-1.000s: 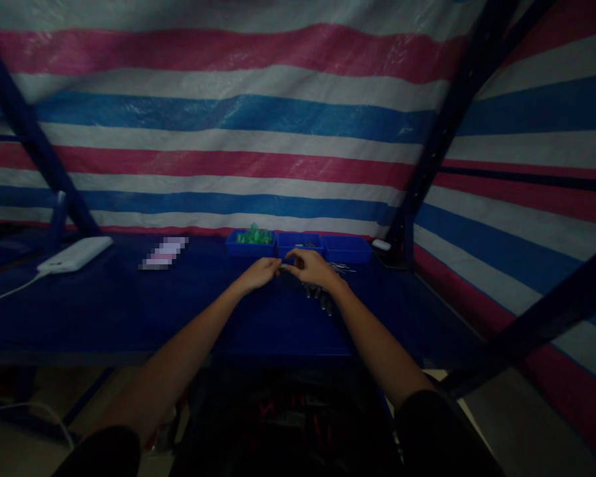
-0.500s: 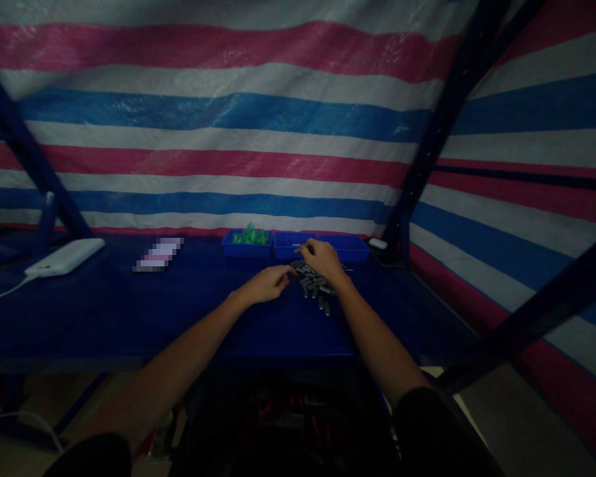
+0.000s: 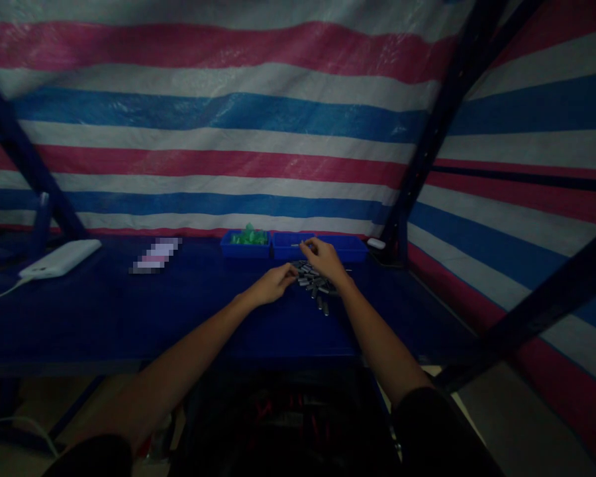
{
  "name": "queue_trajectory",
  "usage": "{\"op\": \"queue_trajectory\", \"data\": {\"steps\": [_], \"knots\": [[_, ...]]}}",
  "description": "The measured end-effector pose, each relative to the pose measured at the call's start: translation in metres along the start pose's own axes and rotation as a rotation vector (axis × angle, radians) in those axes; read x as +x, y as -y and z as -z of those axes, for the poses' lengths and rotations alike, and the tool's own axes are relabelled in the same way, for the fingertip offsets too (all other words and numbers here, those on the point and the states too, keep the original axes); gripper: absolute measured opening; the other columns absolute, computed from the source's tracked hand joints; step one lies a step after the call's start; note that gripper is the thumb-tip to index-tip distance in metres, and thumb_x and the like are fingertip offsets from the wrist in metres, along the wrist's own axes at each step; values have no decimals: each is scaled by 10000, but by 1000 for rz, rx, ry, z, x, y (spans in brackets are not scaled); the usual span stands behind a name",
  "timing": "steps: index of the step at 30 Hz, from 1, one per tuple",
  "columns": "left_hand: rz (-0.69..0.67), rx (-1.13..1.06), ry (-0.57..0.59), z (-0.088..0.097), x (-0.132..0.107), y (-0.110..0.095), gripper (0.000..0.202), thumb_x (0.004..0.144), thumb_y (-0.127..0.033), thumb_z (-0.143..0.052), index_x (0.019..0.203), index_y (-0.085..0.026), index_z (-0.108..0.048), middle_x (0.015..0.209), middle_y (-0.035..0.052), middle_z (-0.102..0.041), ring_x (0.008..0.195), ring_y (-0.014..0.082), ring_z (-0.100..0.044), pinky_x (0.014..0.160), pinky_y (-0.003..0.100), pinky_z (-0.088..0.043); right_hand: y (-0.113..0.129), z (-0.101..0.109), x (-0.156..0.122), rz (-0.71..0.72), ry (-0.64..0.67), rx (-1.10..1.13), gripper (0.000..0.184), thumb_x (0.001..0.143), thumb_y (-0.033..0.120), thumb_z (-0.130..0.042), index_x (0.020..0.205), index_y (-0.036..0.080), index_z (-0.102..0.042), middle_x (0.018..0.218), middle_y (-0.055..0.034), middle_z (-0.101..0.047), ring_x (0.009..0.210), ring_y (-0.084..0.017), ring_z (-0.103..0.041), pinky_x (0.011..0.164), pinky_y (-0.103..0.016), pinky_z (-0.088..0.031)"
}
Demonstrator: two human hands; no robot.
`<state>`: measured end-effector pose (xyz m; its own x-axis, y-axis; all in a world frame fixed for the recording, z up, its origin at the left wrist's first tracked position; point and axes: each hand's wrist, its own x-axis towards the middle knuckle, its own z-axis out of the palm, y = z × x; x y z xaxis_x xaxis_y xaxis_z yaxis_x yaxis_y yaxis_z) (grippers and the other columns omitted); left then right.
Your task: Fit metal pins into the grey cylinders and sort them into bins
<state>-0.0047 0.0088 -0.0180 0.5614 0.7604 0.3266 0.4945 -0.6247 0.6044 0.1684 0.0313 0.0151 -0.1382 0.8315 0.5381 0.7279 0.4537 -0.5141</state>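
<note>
A loose pile of small grey metal cylinders (image 3: 314,281) lies on the blue table, some of them with thin pale rods sticking out. Above its far side is my right hand (image 3: 325,260), thumb and fingers pinched together. A thin pale metal rod (image 3: 295,246) juts left from those fingertips; its other end is hidden. My left hand (image 3: 273,283) rests at the pile's left edge with its fingers closed. Whatever is between the left fingertips is too small and dark to make out.
Behind the pile stand blue bins; the left bin (image 3: 246,252) holds crumpled green pieces (image 3: 249,235). A white power bank (image 3: 62,258) with a cable and a blurred-out phone-like object (image 3: 156,256) lie left. At right is a small white case (image 3: 376,244). Blue posts (image 3: 430,142) frame the table.
My left hand has shifted slightly right, its fingertips closing at the pile's edge. My right hand stays nearly in place; the grey body at its fingertips no longer shows, only the thin rod.
</note>
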Motion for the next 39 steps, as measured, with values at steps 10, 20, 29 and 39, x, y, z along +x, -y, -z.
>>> {"op": "queue_trajectory", "data": {"steps": [10, 20, 29, 39], "knots": [[230, -500, -225, 12, 8, 20, 83, 851, -231, -378, 877, -204, -304, 567, -74, -507, 437, 60, -383, 465, 181, -270, 17, -18, -8, 252, 311, 89, 262, 748, 177, -542, 1007, 196, -579, 635, 39, -548, 572, -91, -492, 559, -194, -341], [281, -576, -228, 5, 9, 21, 190, 866, -397, -317, 927, -218, -298, 542, -64, -500, 387, 82, -367, 437, 200, -286, 18, -15, -6, 189, 247, -33, 216, 855, 312, -427, 810, 169, -583, 674, -9, -600, 608, -110, -519, 560, -206, -322], [-222, 341, 87, -11, 16, 2, 204, 807, -327, -487, 974, -225, -548, 984, 35, -505, 824, 159, -541, 720, 280, -429, -14, -3, 22, -205, -206, -159, 338, 855, 420, -393, 1004, 170, -565, 834, -77, -656, 767, -188, -594, 659, -261, -384], [35, 202, -221, 0, 13, 7, 309, 863, -325, -356, 765, -136, -580, 781, 49, -522, 773, 170, -528, 747, 292, -409, 3, -14, 1, 73, 41, 88, 282, 817, 367, -466, 990, 182, -589, 672, 4, -600, 610, -118, -542, 585, -221, -382]]}}
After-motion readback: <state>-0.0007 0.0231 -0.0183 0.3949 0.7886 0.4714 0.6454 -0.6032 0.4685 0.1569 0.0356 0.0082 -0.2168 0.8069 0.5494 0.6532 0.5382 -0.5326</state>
